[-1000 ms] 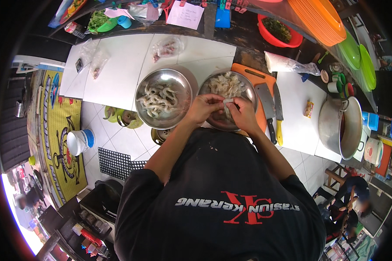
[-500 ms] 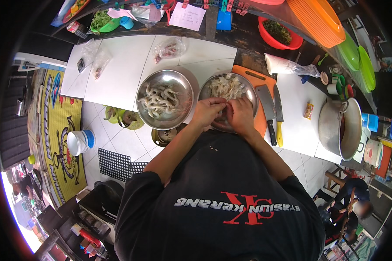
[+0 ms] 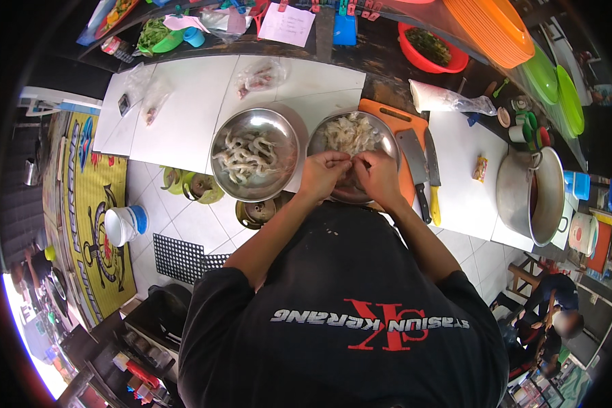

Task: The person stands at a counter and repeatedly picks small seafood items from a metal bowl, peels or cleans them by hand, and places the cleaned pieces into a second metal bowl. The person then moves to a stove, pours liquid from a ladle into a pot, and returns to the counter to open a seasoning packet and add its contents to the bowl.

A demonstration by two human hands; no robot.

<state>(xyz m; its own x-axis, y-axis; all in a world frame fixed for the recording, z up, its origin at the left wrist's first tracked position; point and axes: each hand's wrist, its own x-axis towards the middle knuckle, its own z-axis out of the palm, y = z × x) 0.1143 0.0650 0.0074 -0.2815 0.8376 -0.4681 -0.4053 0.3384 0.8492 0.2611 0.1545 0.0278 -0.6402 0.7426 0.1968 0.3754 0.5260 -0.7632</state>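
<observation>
Bowl (image 3: pixel 279 178) left of the pinched left hand (image 3: pixel 323 175) holds shrimp (image 3: pixel 250 155); second bowl (image 3: pixel 387 139), under the pinched right hand (image 3: pixel 379 178), pale pieces (image 3: pixel 352 132); anything gripped is hidden.

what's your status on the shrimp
Left hand and right hand close together over steel bowl, grip hidden. Raw shrimp in other bowl. Cleaver on cutting board, right of hands.

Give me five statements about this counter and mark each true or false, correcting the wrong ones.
The left hand and right hand are close together at the right bowl. True.
Shrimp lie in the left bowl. True.
A small packet lies between the knives and the pot. True.
The pot stands left of both bowls. False: it stands to their right.
The right hand holds a knife. False: both knives lie untouched right of the bowls.
</observation>
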